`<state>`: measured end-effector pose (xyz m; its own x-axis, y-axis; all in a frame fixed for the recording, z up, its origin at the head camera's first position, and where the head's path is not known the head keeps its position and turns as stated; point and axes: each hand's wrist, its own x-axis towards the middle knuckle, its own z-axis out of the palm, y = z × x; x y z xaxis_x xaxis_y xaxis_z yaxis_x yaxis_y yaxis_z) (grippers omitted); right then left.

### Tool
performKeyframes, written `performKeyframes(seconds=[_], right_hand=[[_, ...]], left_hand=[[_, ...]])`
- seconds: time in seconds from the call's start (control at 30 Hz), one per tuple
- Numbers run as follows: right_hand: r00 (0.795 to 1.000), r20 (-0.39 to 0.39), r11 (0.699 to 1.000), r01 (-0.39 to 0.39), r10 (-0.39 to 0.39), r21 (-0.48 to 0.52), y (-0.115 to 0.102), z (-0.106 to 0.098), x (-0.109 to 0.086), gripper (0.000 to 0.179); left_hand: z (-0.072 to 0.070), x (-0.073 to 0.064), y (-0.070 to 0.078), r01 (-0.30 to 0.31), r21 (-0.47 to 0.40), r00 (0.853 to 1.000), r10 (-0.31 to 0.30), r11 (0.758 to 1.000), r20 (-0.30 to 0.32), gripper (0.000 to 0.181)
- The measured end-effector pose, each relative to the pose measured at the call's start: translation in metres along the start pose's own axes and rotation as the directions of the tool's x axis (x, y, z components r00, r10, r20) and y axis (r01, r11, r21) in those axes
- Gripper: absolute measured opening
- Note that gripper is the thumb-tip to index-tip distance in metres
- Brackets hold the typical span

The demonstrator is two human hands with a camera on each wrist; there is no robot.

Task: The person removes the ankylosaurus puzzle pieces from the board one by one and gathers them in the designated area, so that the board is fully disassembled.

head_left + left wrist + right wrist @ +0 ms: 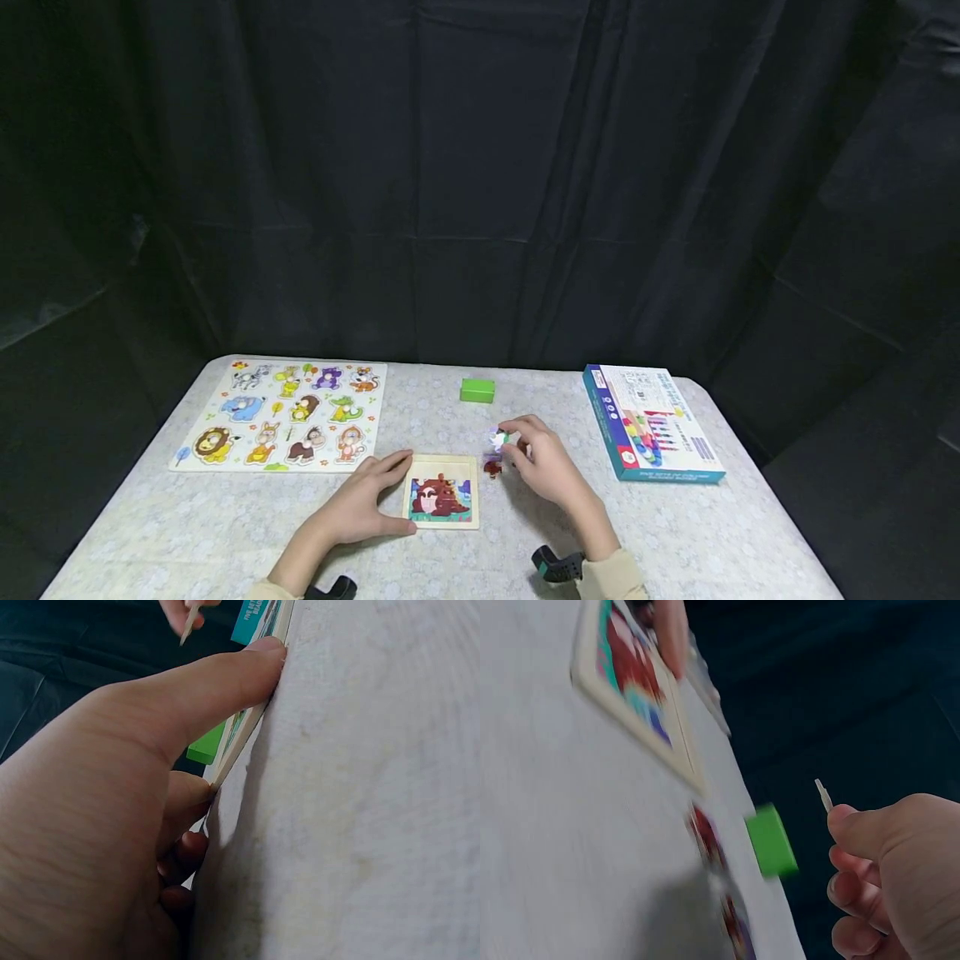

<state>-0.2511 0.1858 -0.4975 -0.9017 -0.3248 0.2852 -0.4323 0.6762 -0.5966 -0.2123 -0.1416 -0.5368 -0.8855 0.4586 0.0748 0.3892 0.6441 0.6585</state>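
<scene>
A small wooden jigsaw tray [441, 527] lies on the table with a red-brown animal picture partly filled in. My left hand [365, 506] grips the tray at its left side, thumb at the near corner and index finger at the far corner. In the right wrist view, my right hand [889, 862] pinches a thin jigsaw piece [823, 795] edge-on between thumb and fingers, raised above the table. From the head view that jigsaw piece [498, 439] shows a white and purple face. Under the right hand lie loose jigsaw pieces [492, 469], partly hidden by it.
A green block [477, 391] stands behind the tray. To the left lies a large animal peg-puzzle board [281, 417]. At the right is a flat boxed toy [652, 423] with teal sides. A black curtain [465, 183] hangs behind the patterned tablecloth [247, 525].
</scene>
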Motion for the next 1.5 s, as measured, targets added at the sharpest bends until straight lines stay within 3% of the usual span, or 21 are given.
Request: performKeyframes(seconds=[0.33, 0.63, 0.77, 1.17, 1.5], right_hand=[[0.997, -0.057, 0.998, -0.051, 0.048, -0.048, 0.051, -0.035, -0.029, 0.025], [0.993, 0.028, 0.991, -0.111, 0.113, -0.073, 0.072, -0.036, -0.047, 0.025], [0.993, 0.025, 0.992, -0.114, 0.116, -0.063, 0.081, -0.034, -0.049, 0.025], [0.996, -0.037, 0.994, -0.089, 0.087, -0.063, 0.090, -0.028, -0.052, 0.028], [0.988, -0.014, 0.986, -0.155, 0.155, -0.061, 0.090, -0.030, -0.051, 0.029]], left_hand=[[0.000, -0.001, 0.000, 0.008, 0.009, 1.000, -0.008, 1.000, -0.001, 0.105], [0.000, -0.002, 0.001, 0.000, 0.016, 1.000, 0.000, 1.000, -0.008, 0.105], [0.000, -0.002, 0.001, 0.000, 0.011, 1.000, 0.000, 1.000, -0.007, 0.105], [0.001, -0.001, 0.001, 0.010, 0.003, 1.000, -0.010, 1.000, -0.011, 0.105], [-0.001, -0.001, 0.002, -0.001, 0.008, 1.000, 0.001, 1.000, -0.005, 0.106]])
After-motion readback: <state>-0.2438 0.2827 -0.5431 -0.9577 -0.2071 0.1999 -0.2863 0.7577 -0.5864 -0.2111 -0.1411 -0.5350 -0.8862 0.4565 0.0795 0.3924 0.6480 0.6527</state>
